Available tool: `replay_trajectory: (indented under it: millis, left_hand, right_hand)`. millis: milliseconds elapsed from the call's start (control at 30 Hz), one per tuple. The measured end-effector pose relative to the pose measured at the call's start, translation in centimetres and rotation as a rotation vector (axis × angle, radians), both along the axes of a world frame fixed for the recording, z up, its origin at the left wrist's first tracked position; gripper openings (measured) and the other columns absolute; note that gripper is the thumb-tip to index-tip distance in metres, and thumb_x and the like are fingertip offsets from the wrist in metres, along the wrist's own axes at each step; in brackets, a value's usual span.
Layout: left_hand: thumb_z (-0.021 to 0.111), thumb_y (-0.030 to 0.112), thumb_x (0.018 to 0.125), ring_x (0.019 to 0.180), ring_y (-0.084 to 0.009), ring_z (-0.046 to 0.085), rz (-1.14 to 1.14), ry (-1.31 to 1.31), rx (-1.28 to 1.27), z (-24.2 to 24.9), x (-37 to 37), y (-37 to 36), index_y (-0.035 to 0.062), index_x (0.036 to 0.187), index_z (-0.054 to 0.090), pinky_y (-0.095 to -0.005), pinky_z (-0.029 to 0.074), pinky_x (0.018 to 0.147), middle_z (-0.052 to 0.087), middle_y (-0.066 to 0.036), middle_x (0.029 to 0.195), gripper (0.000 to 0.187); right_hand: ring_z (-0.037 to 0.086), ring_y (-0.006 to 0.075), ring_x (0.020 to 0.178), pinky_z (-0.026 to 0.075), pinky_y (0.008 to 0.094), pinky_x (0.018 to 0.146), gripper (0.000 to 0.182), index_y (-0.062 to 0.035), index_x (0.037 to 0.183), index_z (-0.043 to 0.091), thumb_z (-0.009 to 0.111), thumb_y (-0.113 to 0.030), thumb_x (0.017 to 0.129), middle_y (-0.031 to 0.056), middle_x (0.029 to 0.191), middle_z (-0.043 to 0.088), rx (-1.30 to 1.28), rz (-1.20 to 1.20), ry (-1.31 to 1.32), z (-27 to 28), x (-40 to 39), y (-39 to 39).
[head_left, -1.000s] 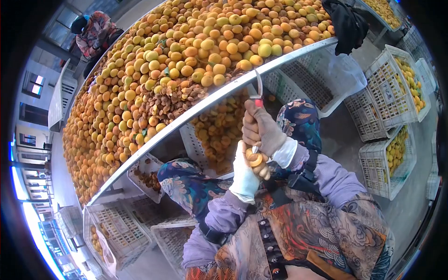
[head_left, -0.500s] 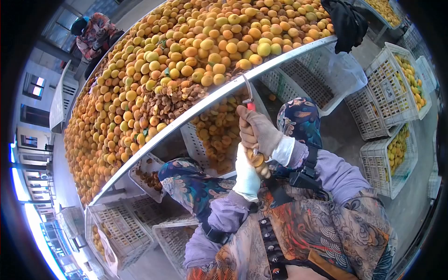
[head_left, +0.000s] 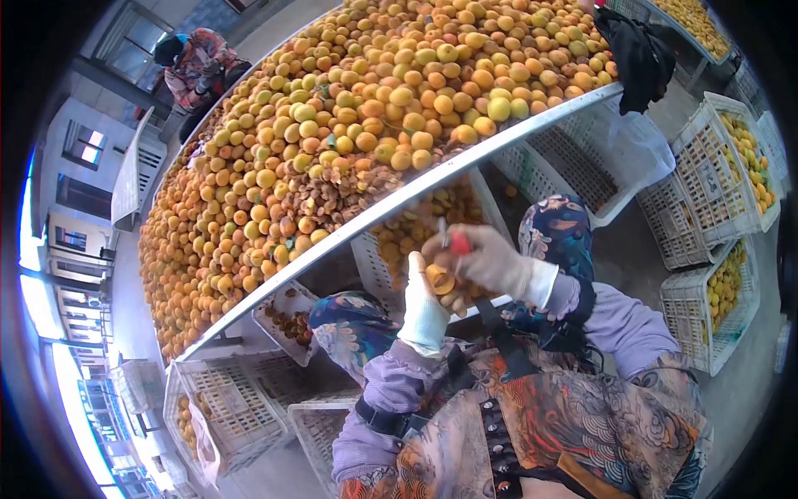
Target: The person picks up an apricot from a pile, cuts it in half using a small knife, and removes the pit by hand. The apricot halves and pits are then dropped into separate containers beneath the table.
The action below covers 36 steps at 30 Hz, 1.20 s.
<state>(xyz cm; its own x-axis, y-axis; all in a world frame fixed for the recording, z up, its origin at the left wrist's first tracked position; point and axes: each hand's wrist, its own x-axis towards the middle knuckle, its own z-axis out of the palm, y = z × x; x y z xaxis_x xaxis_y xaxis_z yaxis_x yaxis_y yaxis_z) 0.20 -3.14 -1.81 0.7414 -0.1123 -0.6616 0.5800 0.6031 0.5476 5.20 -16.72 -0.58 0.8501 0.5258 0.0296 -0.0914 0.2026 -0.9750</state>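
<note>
My left hand [head_left: 426,309], in a white glove with tan fingertips, is closed around an apricot [head_left: 439,279] that looks cut open. Just to its right, my right hand [head_left: 489,264] in a tan glove grips a knife by its red handle [head_left: 460,243]. Motion blurs the blade and the right fingers. Beneath both hands stands a white crate [head_left: 371,264] of apricot halves, partly hidden by them. Beyond is a sloping heap of whole apricots [head_left: 332,125] on a metal-edged table [head_left: 399,196], with brown pits [head_left: 342,196] piled near the rim.
Crates of apricots [head_left: 715,179] are stacked at the right. At lower left stand more plastic crates [head_left: 220,412], and a small crate [head_left: 283,320] holds brown pieces. A black cloth [head_left: 638,58] hangs over the table corner. Another person [head_left: 199,71] sits at the far left.
My hands have drawn slightly apart, and the knife has swung from pointing up to lower beside the apricot. The apricot shows more clearly. The whole view has shifted a little.
</note>
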Motion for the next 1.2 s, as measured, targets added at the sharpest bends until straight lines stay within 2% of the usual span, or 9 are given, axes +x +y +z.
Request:
replay_trajectory:
  millis: [67,167,400,467,533,700,933,1033,1200]
  left_hand:
    - [0.030,0.068,0.088,0.038,-0.0164,0.034,0.000,0.065,0.095,1.6,0.5,-0.3,0.0119,0.078,0.054,-0.0305,0.030,0.037,0.037,0.001,0.049,0.062]
    - [0.031,0.069,0.087,0.039,-0.0166,0.035,-0.003,0.034,0.020,0.8,0.6,0.7,0.0124,0.079,0.054,-0.0310,0.031,0.038,0.038,0.001,0.050,0.062]
    - [0.038,0.070,0.084,0.043,-0.0161,0.036,0.021,0.098,0.080,1.4,1.5,0.0,0.0178,0.061,0.045,-0.0306,0.030,0.041,0.033,0.002,0.046,0.057]
    - [0.034,0.070,0.085,0.043,-0.0164,0.037,0.069,-0.017,-0.004,1.1,2.1,-0.5,0.0155,0.063,0.046,-0.0308,0.030,0.041,0.033,0.002,0.046,0.060]
    - [0.030,0.068,0.087,0.044,-0.0163,0.039,0.088,-0.070,-0.002,1.2,2.8,-0.7,0.0132,0.067,0.049,-0.0307,0.033,0.043,0.035,0.001,0.048,0.062]
    - [0.030,0.061,0.092,0.049,-0.0157,0.043,0.024,-0.247,0.321,0.7,3.3,0.2,0.0050,0.083,0.057,-0.0301,0.040,0.050,0.042,-0.001,0.052,0.063]
    - [0.044,0.043,0.095,0.064,-0.0151,0.056,-0.114,-0.297,0.550,-2.3,3.3,3.7,0.0035,0.102,0.058,-0.0286,0.048,0.062,0.058,-0.007,0.079,0.043]
    - [0.060,0.028,0.086,0.088,-0.0187,0.063,-0.241,-0.493,1.098,-2.2,3.9,5.2,0.0057,0.113,0.057,-0.0279,0.049,0.081,0.064,-0.011,0.103,0.035]
    - [0.064,0.018,0.083,0.098,-0.0207,0.062,-0.108,-0.627,1.325,2.6,5.8,6.1,0.0049,0.116,0.056,-0.0305,0.049,0.084,0.063,-0.014,0.106,0.037]
  right_hand:
    - [0.060,0.0093,0.065,0.051,0.0222,0.059,0.024,-0.0041,0.111,0.055,0.060,-0.013,0.089,0.0018,0.079,0.062,-0.038,0.185,0.423,0.8,-1.1,0.2]
    - [0.060,0.0084,0.064,0.052,0.0220,0.059,0.021,-0.0030,0.108,0.055,0.059,-0.011,0.089,0.0021,0.078,0.063,-0.101,0.235,0.407,1.1,-1.2,0.1]
    - [0.061,0.0077,0.060,0.050,0.0209,0.053,0.017,-0.0037,0.099,0.054,0.062,-0.014,0.087,0.0033,0.071,0.064,-0.299,0.007,-0.263,-0.7,-1.0,0.4]
    - [0.058,0.0080,0.051,0.047,0.0212,0.043,0.015,-0.0056,0.096,0.052,0.060,-0.016,0.089,0.0046,0.068,0.063,-0.110,-0.096,0.255,0.4,-0.7,1.0]
    - [0.055,0.0068,0.053,0.045,0.0214,0.044,0.011,-0.0046,0.092,0.051,0.057,-0.014,0.090,0.0027,0.066,0.059,0.028,-0.272,0.211,-0.7,0.9,2.0]
    - [0.049,0.0080,0.069,0.043,0.0231,0.061,0.012,-0.0025,0.095,0.058,0.060,-0.011,0.087,0.0001,0.077,0.056,0.026,-0.435,0.166,1.5,4.3,2.8]
    - [0.050,0.0084,0.066,0.043,0.0219,0.059,0.024,-0.0006,0.106,0.056,0.062,-0.012,0.086,0.0009,0.078,0.056,0.076,-0.389,0.013,1.9,11.1,4.7]
    - [0.046,0.0053,0.059,0.039,0.0188,0.050,0.026,-0.0020,0.109,0.055,0.061,-0.015,0.087,-0.0017,0.073,0.052,-0.017,-0.342,0.207,2.4,10.0,2.2]
    - [0.043,0.0040,0.055,0.037,0.0171,0.047,0.024,-0.0040,0.107,0.051,0.057,-0.020,0.090,-0.0027,0.070,0.050,-0.164,-0.325,0.182,1.9,8.8,-0.1]
